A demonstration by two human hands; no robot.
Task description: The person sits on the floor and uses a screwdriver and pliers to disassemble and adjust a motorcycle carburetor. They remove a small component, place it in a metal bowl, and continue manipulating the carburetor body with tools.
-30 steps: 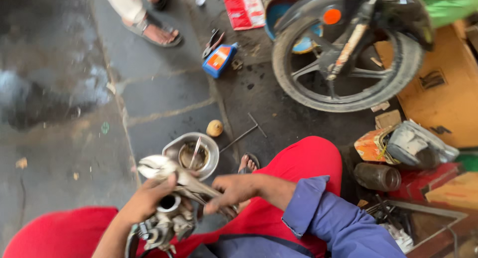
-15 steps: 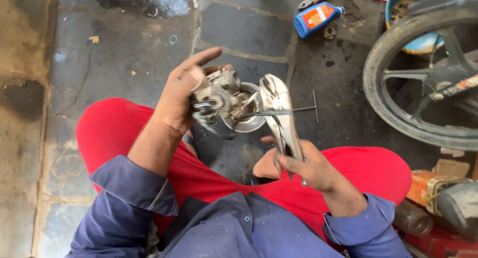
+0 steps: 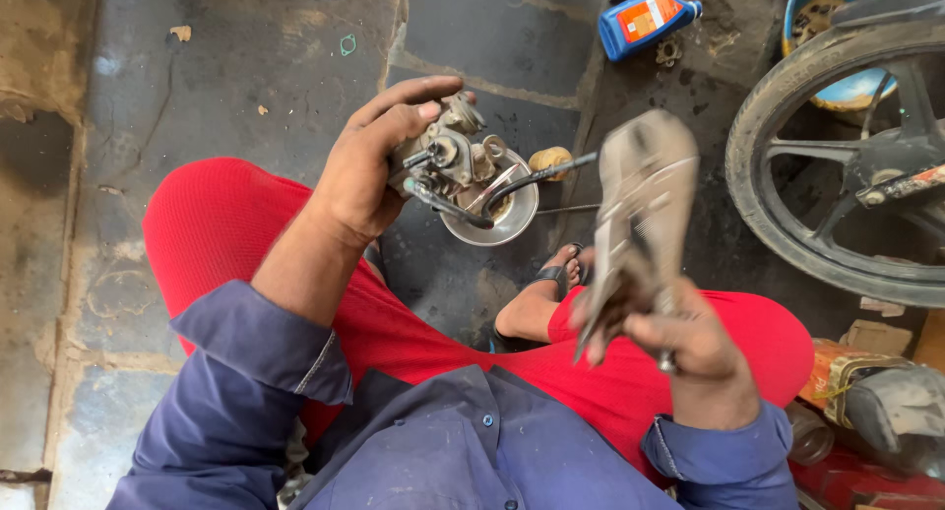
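Above the red-clad lap, left hand is closed round a small metal carburettor w/ black hose trailing; right hand is clenched on locking pliers, blurred. Carburettor looks heavy for its size, rigid, prob. oily; best gripped by main body, not levers or hose. Steel bowl sits directly beneath, wheel crowds right side; open floor to left.

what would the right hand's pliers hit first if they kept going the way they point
Held in the right hand, the blurred silver locking pliers point up and away. They would probably meet the black motorcycle tyre or bare floor first; depth is unclear.
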